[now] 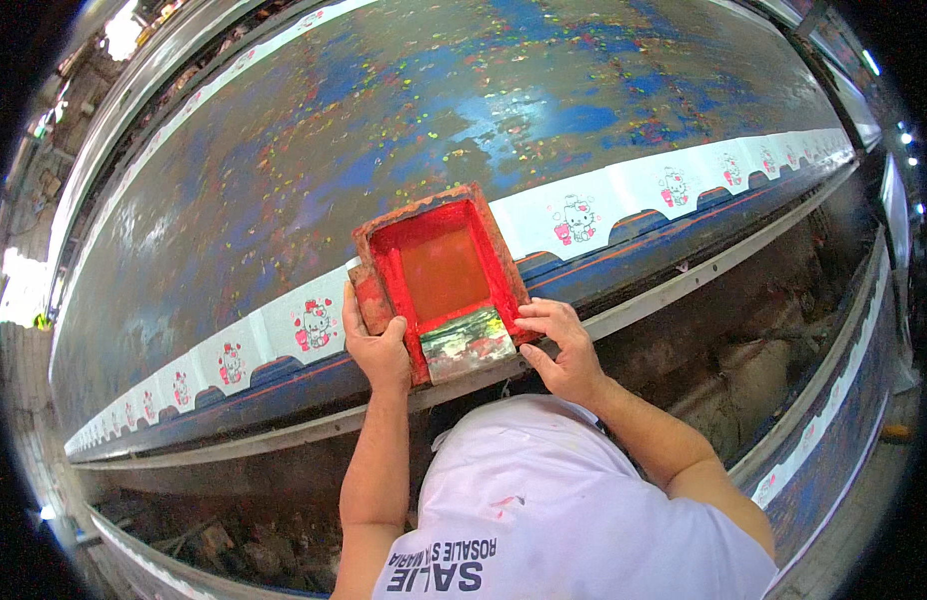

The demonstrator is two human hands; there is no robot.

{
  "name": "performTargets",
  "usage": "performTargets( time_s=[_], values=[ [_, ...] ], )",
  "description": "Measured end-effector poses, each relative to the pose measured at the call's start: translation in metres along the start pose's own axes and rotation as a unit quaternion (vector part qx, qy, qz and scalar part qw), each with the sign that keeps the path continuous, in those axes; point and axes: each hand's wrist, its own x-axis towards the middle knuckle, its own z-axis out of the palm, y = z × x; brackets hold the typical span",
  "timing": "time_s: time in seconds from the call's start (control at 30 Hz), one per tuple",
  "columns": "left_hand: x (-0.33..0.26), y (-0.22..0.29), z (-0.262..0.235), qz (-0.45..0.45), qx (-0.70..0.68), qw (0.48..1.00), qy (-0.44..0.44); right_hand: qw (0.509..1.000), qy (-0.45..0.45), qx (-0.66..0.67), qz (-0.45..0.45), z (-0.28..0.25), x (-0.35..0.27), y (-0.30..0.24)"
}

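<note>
A small wooden screen-printing frame (368,235), its inside coated in wet red ink, lies across the white cut-out strip (529,210) on the long table. My left hand (381,350) is closed on the frame's left side, thumb on top of the edge. Curled over the opposite side near its lower corner, my right hand (566,352) grips it too. Red-tinted mesh (444,270) shows inside the frame. At its near end sits a flat, paint-smeared silvery-green piece (471,342); whether it is loose cannot be told. The frame hides part of the strip.
Printed cat figures run along the strip; those to the left, such as one figure (315,325), carry more red than the right one (578,220). The dark tabletop (314,150) is speckled with paint. A metal rail (674,290) edges it. Another table (814,470) stands behind at right.
</note>
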Motion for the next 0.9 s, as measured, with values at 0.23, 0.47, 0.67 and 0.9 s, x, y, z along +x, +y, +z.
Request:
performTargets(
  time_s=[0.23, 0.47, 0.67, 0.9],
  values=[
    [0.000, -0.008, -0.001, -0.027, -0.068, 0.997, 0.004, 0.973, -0.115, -0.072, -0.189, 0.005, 0.017, -0.017],
    [0.000, -0.007, -0.004, -0.047, -0.076, 0.996, -0.006, 0.944, -0.147, -0.165, -0.244, 0.025, 0.043, -0.029],
    [-0.002, -0.007, -0.002, -0.035, -0.056, 0.998, 0.003, 0.935, -0.181, -0.214, -0.219, 0.033, 0.068, -0.038],
    [-0.002, -0.021, -0.005, -0.072, -0.107, 0.991, 0.033, 0.946, -0.206, -0.177, -0.177, 0.024, 0.078, -0.039]
  ],
)
